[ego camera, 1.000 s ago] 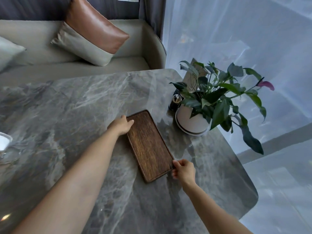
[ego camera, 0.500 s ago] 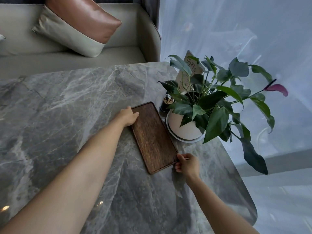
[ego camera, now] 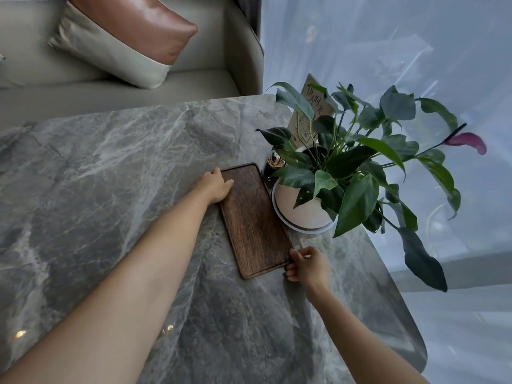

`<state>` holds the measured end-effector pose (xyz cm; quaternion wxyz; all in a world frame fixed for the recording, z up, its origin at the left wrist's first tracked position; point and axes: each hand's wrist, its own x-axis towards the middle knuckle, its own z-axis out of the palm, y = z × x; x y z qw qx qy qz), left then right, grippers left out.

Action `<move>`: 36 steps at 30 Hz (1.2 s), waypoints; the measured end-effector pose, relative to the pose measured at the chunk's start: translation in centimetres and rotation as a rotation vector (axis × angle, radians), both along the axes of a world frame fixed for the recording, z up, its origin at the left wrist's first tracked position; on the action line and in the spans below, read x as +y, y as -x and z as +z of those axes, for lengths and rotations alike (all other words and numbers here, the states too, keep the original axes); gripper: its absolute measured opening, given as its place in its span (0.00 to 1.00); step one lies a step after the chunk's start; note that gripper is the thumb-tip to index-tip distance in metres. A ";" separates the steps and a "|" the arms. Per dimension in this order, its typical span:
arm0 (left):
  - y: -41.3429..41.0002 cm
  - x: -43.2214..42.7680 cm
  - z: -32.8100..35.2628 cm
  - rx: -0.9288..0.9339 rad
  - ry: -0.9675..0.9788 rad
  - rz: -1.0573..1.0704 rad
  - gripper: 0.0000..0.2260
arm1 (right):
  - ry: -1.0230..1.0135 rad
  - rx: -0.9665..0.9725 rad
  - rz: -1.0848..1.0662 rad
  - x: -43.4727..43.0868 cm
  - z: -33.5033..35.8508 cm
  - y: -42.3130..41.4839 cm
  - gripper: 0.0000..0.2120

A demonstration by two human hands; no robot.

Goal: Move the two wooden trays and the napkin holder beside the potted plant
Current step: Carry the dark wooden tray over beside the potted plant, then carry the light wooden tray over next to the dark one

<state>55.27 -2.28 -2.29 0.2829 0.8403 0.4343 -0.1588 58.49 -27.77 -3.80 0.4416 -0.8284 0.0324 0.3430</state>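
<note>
Though the task names two trays, only one wooden tray (ego camera: 256,220) is in view, lying flat on the counter (ego camera: 110,176) just beside the potted plant (ego camera: 340,173), its long right edge almost at the plant's saucer. It is a dark brown rectangle with rounded corners, a low raised rim and a clear lengthwise grain. No napkin holder can be made out for certain; one small dark cup of toothpicks (ego camera: 273,166) stands by the tray's far corner, half hidden behind leaves.

Two bare hands are on the tray. One, the left hand (ego camera: 217,185), rests over the far left corner, fingers curled loosely on the rim; whether that grip is closed round the edge cannot be told. Its partner, the right hand (ego camera: 309,264), pinches the near right corner, thumb on top and fingers tucked under the edge.

Grey stone with pale veins and a glossy finish makes up the counter, which has a rounded corner on the right. One round white pot sits on a pale saucer; many broad green leaves and one purple bloom cover most of it. One card (ego camera: 313,115) with writing stands among the leaves, partly covered. Behind, one two-tone cushion (ego camera: 124,37), brown and beige, is cut off by the frame's top edge on a beige sofa (ego camera: 194,84).
</note>
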 end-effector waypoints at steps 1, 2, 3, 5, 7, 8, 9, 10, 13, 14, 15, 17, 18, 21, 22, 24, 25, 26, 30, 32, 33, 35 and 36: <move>0.2 0.0 0.1 0.006 -0.002 -0.025 0.30 | 0.004 -0.002 0.020 0.0 0.2 0.0 0.05; 0.6 0.0 0.3 0.008 -0.010 -0.050 0.31 | 0.018 -0.007 0.047 0.0 0.4 -0.1 0.06; 0.9 0.0 0.7 0.005 -0.025 -0.068 0.31 | 0.046 -0.025 0.081 0.0 0.7 -0.2 0.08; 1.9 0.2 1.7 -0.016 -0.081 -0.082 0.31 | 0.128 -0.122 0.161 0.0 1.5 -0.5 0.13; 3.5 0.3 2.9 -0.024 -0.148 -0.097 0.30 | 0.233 -0.283 0.260 -0.1 2.6 -0.5 0.17; 4.5 0.3 3.4 -0.014 -0.183 -0.116 0.30 | 0.278 -0.356 0.316 -0.1 3.3 -0.5 0.18; 5.7 0.4 3.9 -0.001 -0.221 -0.145 0.29 | 0.318 -0.419 0.375 0.0 4.0 -0.4 0.19; 7.1 0.3 4.2 0.008 -0.259 -0.180 0.30 | 0.356 -0.472 0.436 0.1 4.7 -0.1 0.19; 12.0 0.2 4.8 0.012 -0.324 -0.233 0.30 | 0.419 -0.570 0.591 1.4 6.7 1.2 0.20; 13.8 0.1 5.0 0.010 -0.328 -0.223 0.29 | 0.430 -0.593 0.631 2.0 7.2 1.8 0.21; 15.7 0.1 5.2 0.008 -0.332 -0.204 0.29 | 0.437 -0.617 0.672 2.6 7.7 2.6 0.21; 19.8 -0.2 5.5 0.004 -0.334 -0.153 0.28 | 0.424 -0.668 0.744 3.9 8.6 4.5 0.23; 22.0 -0.3 5.6 0.002 -0.327 -0.123 0.28 | 0.403 -0.697 0.776 4.7 8.9 5.6 0.24; 29.1 -1.0 5.6 -0.004 -0.291 0.004 0.28 | 0.327 -0.767 0.890 7.5 9.7 9.8 0.25; 31.6 -1.2 5.6 -0.006 -0.283 0.052 0.28 | 0.306 -0.775 0.924 8.5 10.1 11.4 0.26; 36.7 -1.6 5.5 -0.009 -0.265 0.159 0.28 | 0.280 -0.794 1.000 10.6 10.7 14.9 0.29; 39.2 -1.8 5.5 -0.008 -0.258 0.212 0.28 | 0.271 -0.806 1.046 11.6 11.0 16.7 0.29; 41.9 -2.1 5.6 -0.004 -0.254 0.264 0.28 | 0.260 -0.817 1.094 12.7 11.2 18.6 0.30; 51.6 -3.2 5.4 0.003 -0.239 0.480 0.28 | 0.182 -0.839 1.274 16.5 11.7 26.2 0.30; 55.9 -4.1 5.0 -0.003 -0.194 0.609 0.28 | 0.156 -0.842 1.367 18.3 11.8 30.1 0.30; 57.9 -4.7 4.8 0.008 -0.185 0.665 0.28 | 0.144 -0.844 1.413 19.1 11.8 32.1 0.30; 61.4 -6.1 4.3 0.042 -0.181 0.761 0.28 | 0.112 -0.851 1.502 20.7 11.6 36.0 0.29; 62.9 -6.8 4.0 0.051 -0.173 0.810 0.27 | 0.099 -0.855 1.544 21.5 11.6 37.9 0.29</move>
